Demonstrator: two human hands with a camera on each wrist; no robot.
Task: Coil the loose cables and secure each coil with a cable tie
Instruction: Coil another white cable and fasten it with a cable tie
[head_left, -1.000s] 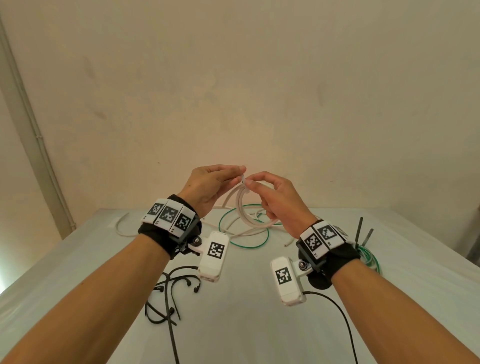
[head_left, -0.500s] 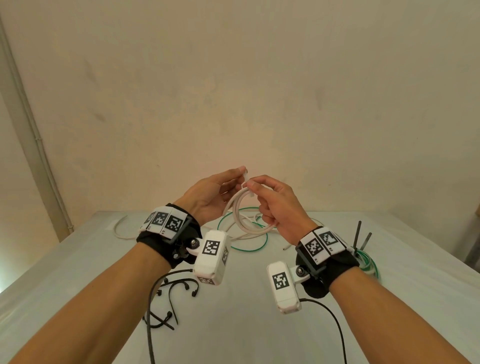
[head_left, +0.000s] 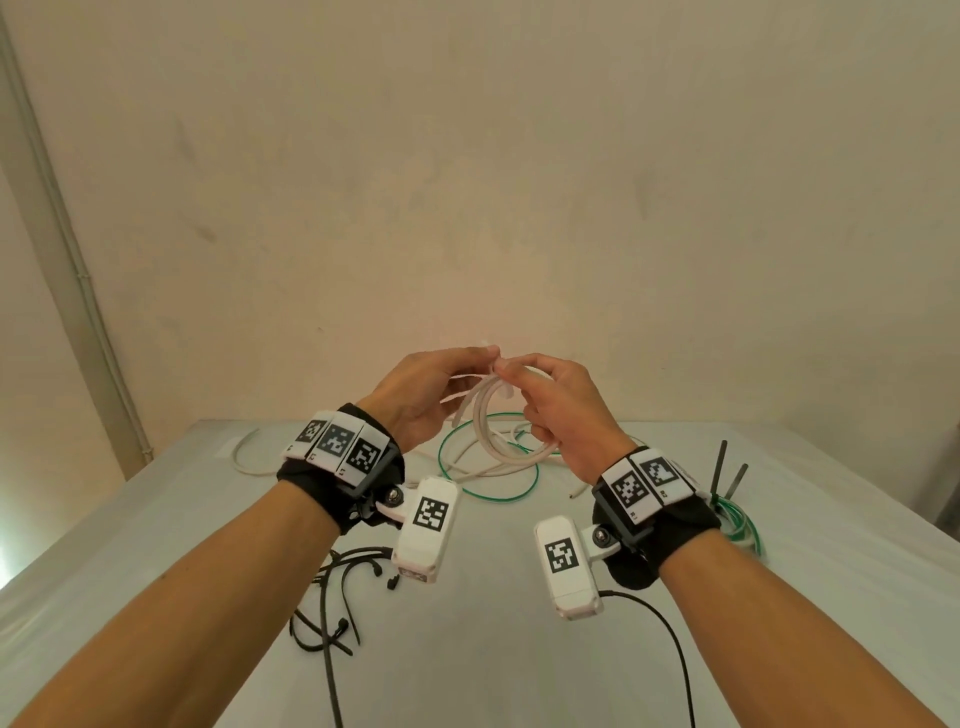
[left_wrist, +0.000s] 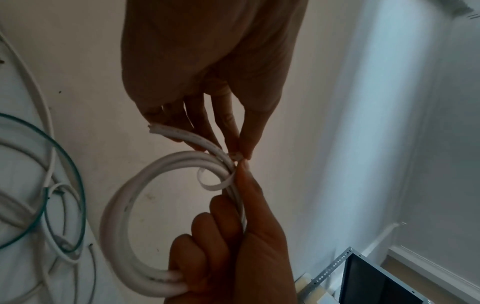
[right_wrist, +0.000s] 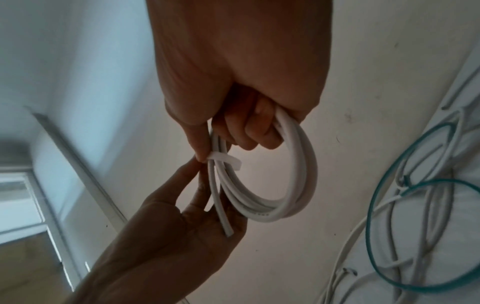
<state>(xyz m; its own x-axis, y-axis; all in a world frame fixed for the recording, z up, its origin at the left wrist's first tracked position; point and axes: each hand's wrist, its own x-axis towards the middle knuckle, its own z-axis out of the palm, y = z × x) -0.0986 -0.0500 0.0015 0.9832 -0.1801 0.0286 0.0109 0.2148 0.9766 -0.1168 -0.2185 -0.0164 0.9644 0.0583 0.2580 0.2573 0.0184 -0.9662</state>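
My left hand (head_left: 423, 400) pinches the white cable tie (right_wrist: 225, 161) looped round the white cable coil (right_wrist: 285, 185); my right hand (head_left: 563, 410) grips that coil above the table (head_left: 519, 649), where green cable (head_left: 488, 473) lies.

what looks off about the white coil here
One cut end of the white coil sticks out loose past the white cable tie, lying across the left hand rather than bundled in.

White coil (head_left: 496, 434), tie (right_wrist: 225, 162) looped around
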